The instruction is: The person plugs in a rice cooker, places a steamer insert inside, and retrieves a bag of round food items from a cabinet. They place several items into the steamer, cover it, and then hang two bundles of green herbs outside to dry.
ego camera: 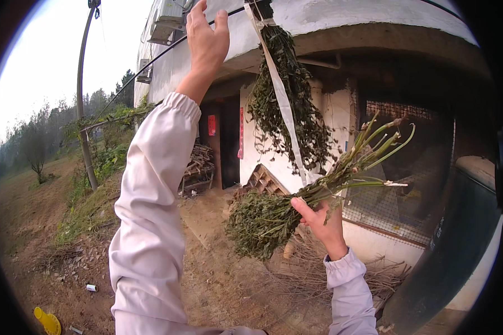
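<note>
My right hand [325,222] grips a bundle of drying leafy stems [272,217], its leafy end pointing left and its cut stems pointing up to the right. A second, darker bundle of dried plants [285,88] hangs upside down from above, tied near its top with a pale cloth strip [281,92]. The strip runs down to the held bundle; how it meets the stems is partly hidden. My left hand [208,37] is raised at the top, left of the hanging bundle and near a dark line [163,52], fingers apart, holding nothing visible.
A wall with a wire-mesh opening [394,201] stands behind, beside a large dark green object [448,243] on the right. Dry twigs [306,268] lie low along the wall. Stacked firewood [199,161] is near the doorway. A pole [84,96] and a yellow plastic object [47,321] are at left.
</note>
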`<state>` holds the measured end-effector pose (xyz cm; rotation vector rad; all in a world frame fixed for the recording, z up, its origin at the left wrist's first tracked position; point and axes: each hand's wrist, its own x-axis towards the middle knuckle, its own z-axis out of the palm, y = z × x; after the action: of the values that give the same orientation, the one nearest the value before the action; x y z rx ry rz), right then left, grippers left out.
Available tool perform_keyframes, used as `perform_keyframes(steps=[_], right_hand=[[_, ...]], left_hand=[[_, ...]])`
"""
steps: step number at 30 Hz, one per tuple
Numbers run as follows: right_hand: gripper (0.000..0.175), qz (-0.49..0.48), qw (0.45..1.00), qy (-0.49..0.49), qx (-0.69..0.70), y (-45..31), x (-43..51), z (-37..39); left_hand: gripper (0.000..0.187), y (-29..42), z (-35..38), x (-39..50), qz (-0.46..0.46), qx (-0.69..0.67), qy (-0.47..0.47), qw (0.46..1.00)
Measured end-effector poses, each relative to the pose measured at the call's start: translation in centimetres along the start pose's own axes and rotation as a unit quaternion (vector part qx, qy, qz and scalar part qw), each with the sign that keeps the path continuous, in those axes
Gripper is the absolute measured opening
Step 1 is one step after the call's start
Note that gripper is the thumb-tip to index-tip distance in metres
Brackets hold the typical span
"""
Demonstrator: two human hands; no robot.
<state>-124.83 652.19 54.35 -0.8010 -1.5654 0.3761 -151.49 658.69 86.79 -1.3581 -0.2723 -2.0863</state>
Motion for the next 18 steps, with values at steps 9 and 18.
perform_keyframes(steps=[9, 18], right_hand=[[0.040, -0.060, 0.980, 0.019, -0.188, -1.1, 0.2, 2.0], [0.043, 0.103, 0.980, 0.001, -0.170, -6.2, -1.8, 3.3]], left_hand=[[0.116, 3.2, -3.1, -12.5, -0.342, -0.187, -0.275, 0.879], [0.082, -0.5, 0.2, -11.4, -0.311, -0.173, -0.305, 0.884]])
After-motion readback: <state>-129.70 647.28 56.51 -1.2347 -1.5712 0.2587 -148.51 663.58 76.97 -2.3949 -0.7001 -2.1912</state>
